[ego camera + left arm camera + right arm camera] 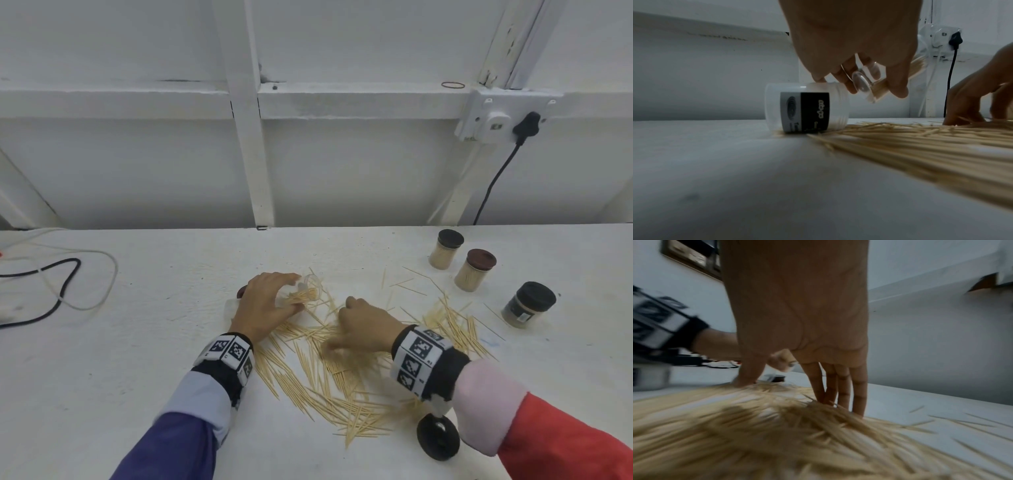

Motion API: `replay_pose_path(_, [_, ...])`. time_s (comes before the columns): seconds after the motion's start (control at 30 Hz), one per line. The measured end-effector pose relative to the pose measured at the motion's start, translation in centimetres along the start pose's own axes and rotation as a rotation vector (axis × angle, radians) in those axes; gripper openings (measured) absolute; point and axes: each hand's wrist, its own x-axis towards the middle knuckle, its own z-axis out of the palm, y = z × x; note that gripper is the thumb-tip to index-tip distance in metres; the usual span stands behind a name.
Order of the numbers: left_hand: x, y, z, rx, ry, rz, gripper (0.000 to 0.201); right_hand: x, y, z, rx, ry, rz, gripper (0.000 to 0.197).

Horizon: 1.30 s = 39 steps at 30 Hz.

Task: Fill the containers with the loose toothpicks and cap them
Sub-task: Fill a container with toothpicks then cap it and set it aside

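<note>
Left hand (pixel 263 305) fingers curled around tilted clear container (pixel 306 291), light, slick: grip its wall | right hand (pixel 363 325) fingers together, raking loose toothpicks (pixel 342 377), thin, brittle: pinch in bundles off worktop (pixel 154 342)

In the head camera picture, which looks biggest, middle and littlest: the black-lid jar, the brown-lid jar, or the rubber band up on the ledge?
1. Black-lid jar, the widest, though it stands nearest the camera, which may help.
2. Brown-lid jar, a little narrower.
3. Rubber band, a thin small ring, and farthest away.
</note>
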Motion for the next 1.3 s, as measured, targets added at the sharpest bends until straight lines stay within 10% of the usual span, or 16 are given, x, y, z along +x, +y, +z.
replay_pose_path(0.13, [-0.1, 0.0, -0.1, -0.003, -0.006, 0.001, 0.065, -1.2, -1.2, 1.4, -0.053, 0.053, -0.054, 0.087])
replay_pose_path(0.87, [-0.3, 0.5, -0.3, -0.047, -0.069, -0.073, 0.059, -0.9, -0.1, 0.5, -0.029, 0.062, 0.005, 0.005])
replay_pose_path(1.3, [-0.3, 0.5, -0.4, -0.051, -0.114, -0.102, 0.061, -0.4, -0.2, 0.9, -0.01, -0.015, 0.0, 0.006])
